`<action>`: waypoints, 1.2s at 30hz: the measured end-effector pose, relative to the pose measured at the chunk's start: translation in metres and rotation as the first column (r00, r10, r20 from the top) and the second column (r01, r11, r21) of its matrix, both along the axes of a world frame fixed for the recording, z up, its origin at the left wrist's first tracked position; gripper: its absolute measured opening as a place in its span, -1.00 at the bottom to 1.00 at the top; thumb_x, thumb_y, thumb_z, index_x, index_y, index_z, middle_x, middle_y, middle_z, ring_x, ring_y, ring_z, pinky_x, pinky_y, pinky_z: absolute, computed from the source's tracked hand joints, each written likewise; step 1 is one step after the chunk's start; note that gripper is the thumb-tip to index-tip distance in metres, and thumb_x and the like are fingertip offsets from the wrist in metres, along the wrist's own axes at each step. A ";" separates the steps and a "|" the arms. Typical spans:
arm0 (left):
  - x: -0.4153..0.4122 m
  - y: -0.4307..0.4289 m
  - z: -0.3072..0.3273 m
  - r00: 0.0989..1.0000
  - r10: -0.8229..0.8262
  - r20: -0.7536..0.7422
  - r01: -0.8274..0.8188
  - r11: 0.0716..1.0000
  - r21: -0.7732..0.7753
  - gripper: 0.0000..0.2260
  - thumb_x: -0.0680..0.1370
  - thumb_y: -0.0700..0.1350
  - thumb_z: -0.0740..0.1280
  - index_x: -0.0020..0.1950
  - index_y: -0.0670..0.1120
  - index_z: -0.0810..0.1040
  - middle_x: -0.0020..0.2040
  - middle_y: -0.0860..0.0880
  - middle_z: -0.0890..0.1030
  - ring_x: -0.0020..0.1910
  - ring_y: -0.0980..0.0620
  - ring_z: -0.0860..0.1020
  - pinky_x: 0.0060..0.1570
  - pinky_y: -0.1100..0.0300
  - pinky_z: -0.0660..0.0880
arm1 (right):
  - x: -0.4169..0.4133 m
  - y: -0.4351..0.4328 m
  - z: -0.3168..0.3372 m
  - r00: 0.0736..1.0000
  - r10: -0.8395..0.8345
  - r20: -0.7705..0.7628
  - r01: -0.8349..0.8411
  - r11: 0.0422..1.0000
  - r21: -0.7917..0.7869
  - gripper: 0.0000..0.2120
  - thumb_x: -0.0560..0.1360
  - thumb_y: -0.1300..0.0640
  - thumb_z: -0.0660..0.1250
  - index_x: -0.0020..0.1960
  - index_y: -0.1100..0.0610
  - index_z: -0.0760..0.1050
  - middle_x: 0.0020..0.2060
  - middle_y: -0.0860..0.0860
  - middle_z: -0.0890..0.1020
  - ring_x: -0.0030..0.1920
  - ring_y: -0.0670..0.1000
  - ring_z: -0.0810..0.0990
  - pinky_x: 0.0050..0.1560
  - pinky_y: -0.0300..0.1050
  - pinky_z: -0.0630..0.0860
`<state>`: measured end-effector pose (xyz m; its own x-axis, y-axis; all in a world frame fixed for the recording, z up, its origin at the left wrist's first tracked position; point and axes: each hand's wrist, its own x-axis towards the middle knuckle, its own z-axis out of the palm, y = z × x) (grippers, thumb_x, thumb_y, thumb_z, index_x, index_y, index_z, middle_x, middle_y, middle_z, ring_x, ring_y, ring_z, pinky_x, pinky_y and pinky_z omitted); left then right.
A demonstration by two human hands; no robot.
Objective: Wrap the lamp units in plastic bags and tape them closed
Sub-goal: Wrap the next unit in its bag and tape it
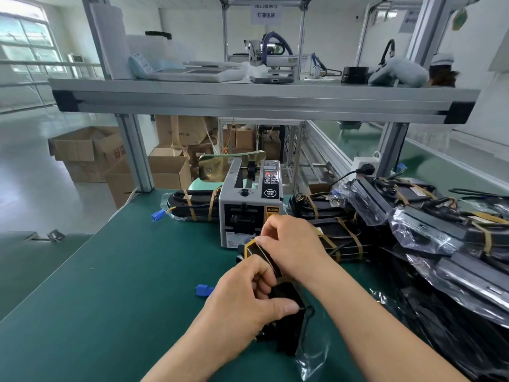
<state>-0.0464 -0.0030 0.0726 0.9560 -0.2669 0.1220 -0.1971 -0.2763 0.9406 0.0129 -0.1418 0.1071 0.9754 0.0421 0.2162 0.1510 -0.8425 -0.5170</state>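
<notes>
A black lamp unit (289,326) in a clear plastic bag lies on the green table (124,285), pointing away from me. My left hand (245,307) grips its middle, thumb across the top. My right hand (292,244) presses a strip of amber tape (254,245) over the unit's far end, just in front of the grey tape dispenser (249,208). The bag's loose open end (314,359) trails near me. A blue connector (203,290) lies just left of my left hand.
A pile of bagged, taped lamp units (429,235) fills the table's right side. One more bagged unit (192,205) with a blue plug lies left of the dispenser. An aluminium shelf beam (261,100) crosses overhead. Cardboard boxes (91,155) stand on the floor at left.
</notes>
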 end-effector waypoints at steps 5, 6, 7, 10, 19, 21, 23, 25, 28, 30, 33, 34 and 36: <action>0.002 0.002 0.000 1.000 0.005 -0.003 -0.005 1.000 0.025 -0.67 0.21 0.04 0.62 -0.19 0.10 0.51 -0.33 0.22 0.50 -0.32 0.23 0.42 -0.23 0.27 0.51 | 0.007 -0.002 -0.010 0.996 -0.084 -0.009 0.084 0.991 0.099 -0.84 0.57 0.03 0.36 -0.10 0.10 0.60 -0.11 0.00 0.68 -0.02 0.04 0.60 0.05 -0.06 0.49; 0.002 0.002 0.001 1.000 0.001 -0.005 -0.001 1.000 0.025 -0.67 0.21 0.05 0.61 -0.19 0.10 0.52 -0.32 0.21 0.50 -0.31 0.22 0.42 -0.23 0.28 0.50 | 0.008 -0.003 -0.012 0.995 -0.096 -0.035 0.100 0.984 0.146 -0.83 0.58 0.04 0.36 -0.09 0.12 0.60 -0.12 0.00 0.68 -0.03 0.04 0.60 0.05 -0.05 0.50; 0.002 0.002 0.003 1.000 -0.011 -0.011 0.011 1.000 0.029 -0.67 0.19 0.07 0.60 -0.20 0.11 0.52 -0.31 0.20 0.50 -0.30 0.22 0.43 -0.23 0.29 0.49 | 0.009 -0.003 -0.014 0.992 -0.104 -0.068 0.115 0.974 0.197 -0.83 0.58 0.03 0.35 -0.10 0.12 0.60 -0.14 0.00 0.67 -0.04 0.04 0.60 0.04 -0.03 0.52; 0.008 0.006 0.011 0.993 -0.105 -0.058 0.107 0.994 0.030 -0.71 0.19 0.14 0.57 -0.21 0.11 0.57 -0.32 0.17 0.53 -0.32 0.20 0.45 -0.26 0.32 0.45 | 0.012 -0.006 -0.018 0.984 -0.122 -0.128 0.151 0.956 0.252 -0.81 0.59 0.03 0.33 -0.15 0.09 0.56 -0.16 0.00 0.65 -0.07 0.05 0.60 -0.05 -0.06 0.49; 0.111 0.009 0.004 0.720 0.240 -0.651 -0.571 0.739 -0.358 -0.85 0.61 -0.09 0.35 -0.13 -0.09 0.61 -0.42 0.06 0.52 -0.49 0.18 0.44 -0.54 0.35 0.34 | 0.013 -0.018 -0.022 0.974 -0.174 -0.148 0.204 0.953 0.223 -0.78 0.61 -0.01 0.26 -0.17 0.04 0.51 -0.20 -0.09 0.59 -0.19 -0.13 0.52 -0.30 -0.35 0.30; 0.123 0.001 0.000 0.682 0.191 -0.706 -0.583 0.724 -0.368 -0.82 0.63 -0.08 0.32 -0.17 -0.07 0.57 -0.47 0.08 0.49 -0.56 0.20 0.41 -0.55 0.37 0.28 | 0.012 -0.018 -0.022 0.973 -0.179 -0.148 0.210 0.951 0.227 -0.79 0.61 -0.01 0.26 -0.17 0.04 0.50 -0.19 -0.08 0.59 -0.18 -0.12 0.52 -0.31 -0.36 0.28; 0.132 -0.007 0.000 0.657 0.149 -0.739 -0.584 0.721 -0.374 -0.77 0.64 -0.05 0.30 -0.21 -0.06 0.52 -0.53 0.10 0.46 -0.62 0.22 0.37 -0.50 0.37 0.24 | 0.012 -0.018 -0.022 0.973 -0.178 -0.148 0.208 0.954 0.215 -0.79 0.61 -0.02 0.25 -0.17 0.02 0.49 -0.19 -0.07 0.60 -0.18 -0.12 0.51 -0.30 -0.38 0.23; 0.139 -0.013 0.002 0.634 0.124 -0.763 -0.592 0.712 -0.377 -0.74 0.64 -0.03 0.30 -0.25 -0.05 0.49 -0.57 0.11 0.43 -0.65 0.23 0.35 -0.44 0.37 0.20 | 0.012 -0.018 -0.022 0.976 -0.173 -0.136 0.198 0.958 0.208 -0.78 0.61 -0.02 0.25 -0.18 0.01 0.48 -0.20 -0.08 0.60 -0.19 -0.13 0.49 -0.28 -0.34 0.24; 0.144 -0.019 0.005 0.604 0.127 -0.787 -0.602 0.720 -0.345 -0.71 0.62 -0.06 0.32 -0.29 -0.03 0.43 -0.58 0.11 0.40 -0.59 0.21 0.32 -0.44 0.37 0.18 | 0.012 -0.019 -0.024 0.977 -0.171 -0.125 0.195 0.956 0.221 -0.78 0.61 -0.01 0.26 -0.18 0.03 0.49 -0.21 -0.09 0.59 -0.20 -0.16 0.46 -0.28 -0.30 0.24; 0.149 -0.022 0.004 0.565 0.181 -0.805 -0.638 0.714 -0.287 -0.74 0.56 -0.17 0.32 -0.30 -0.04 0.36 -0.54 0.08 0.36 -0.55 0.16 0.26 -0.49 0.37 0.18 | 0.013 -0.021 -0.025 0.976 -0.179 -0.123 0.203 0.952 0.231 -0.78 0.61 -0.01 0.26 -0.19 0.02 0.49 -0.21 -0.09 0.59 -0.20 -0.17 0.46 -0.29 -0.37 0.25; 0.151 -0.031 0.004 0.543 0.220 -0.810 -0.719 0.620 -0.313 -0.89 0.46 -0.28 0.24 -0.16 -0.07 0.43 -0.39 0.06 0.41 -0.47 0.16 0.28 -0.49 0.35 0.21 | 0.013 -0.024 -0.025 0.974 -0.192 -0.122 0.216 0.949 0.229 -0.78 0.61 -0.01 0.27 -0.20 0.00 0.47 -0.20 -0.09 0.58 -0.20 -0.17 0.45 -0.29 -0.37 0.25; 0.150 -0.034 0.004 0.551 0.222 -0.804 -0.751 0.553 -0.362 -0.81 0.46 -0.28 0.25 0.00 -0.04 0.48 -0.27 0.09 0.51 -0.40 0.22 0.37 -0.44 0.36 0.25 | 0.013 -0.024 -0.025 0.974 -0.194 -0.120 0.217 0.949 0.229 -0.78 0.61 -0.01 0.27 -0.21 0.00 0.46 -0.20 -0.10 0.57 -0.20 -0.16 0.46 -0.30 -0.35 0.26; 0.149 -0.036 0.000 0.577 0.248 -0.779 -0.779 0.455 -0.432 -0.83 0.47 -0.26 0.33 0.03 -0.06 0.50 -0.19 0.07 0.58 -0.41 0.25 0.43 -0.50 0.36 0.27 | 0.012 -0.025 -0.025 0.974 -0.193 -0.116 0.216 0.948 0.234 -0.78 0.61 -0.01 0.27 -0.19 0.00 0.47 -0.21 -0.10 0.57 -0.20 -0.15 0.48 -0.30 -0.33 0.29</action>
<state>0.1025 -0.0387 0.0729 0.7893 0.2194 -0.5735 0.3344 0.6298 0.7011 0.0247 -0.1667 0.0824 0.9734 -0.2034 0.1052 -0.0684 -0.6967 -0.7141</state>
